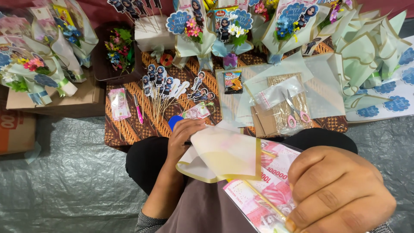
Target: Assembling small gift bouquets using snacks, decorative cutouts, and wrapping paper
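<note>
1. Right hand [340, 192] is up close to the camera, fingers curled tight around a bundle of pink notes [269, 185] in clear wrap, mounted on thin wooden sticks [263, 199]. So that one's pinching the bundle, down at my lap.
2. Left hand [183, 136] sits further out, fingers pressed together on the edge of a cream wrapping sheet [224, 153] with a gold border. The sheet lies over the top end of the notes.
3. Looks like I'm at the wrapping step: paper going around the stick bundle, not folded shut yet.
4. Next move, I reckon, needs the sheet pulled snug around the sticks while the right hand keeps the notes from fanning out. Thin paper, so a gentle pull.
5. On the patterned surface [129, 129] ahead: scissors [295, 112] with pink handles on a stack of sticks, a pink pen [138, 108], little cartoon figure picks [159, 84], a snack packet [233, 82].
6. Finished bouquets [196, 36] line the far edge, more pale wrappers [371, 56] stacked at right.
</note>
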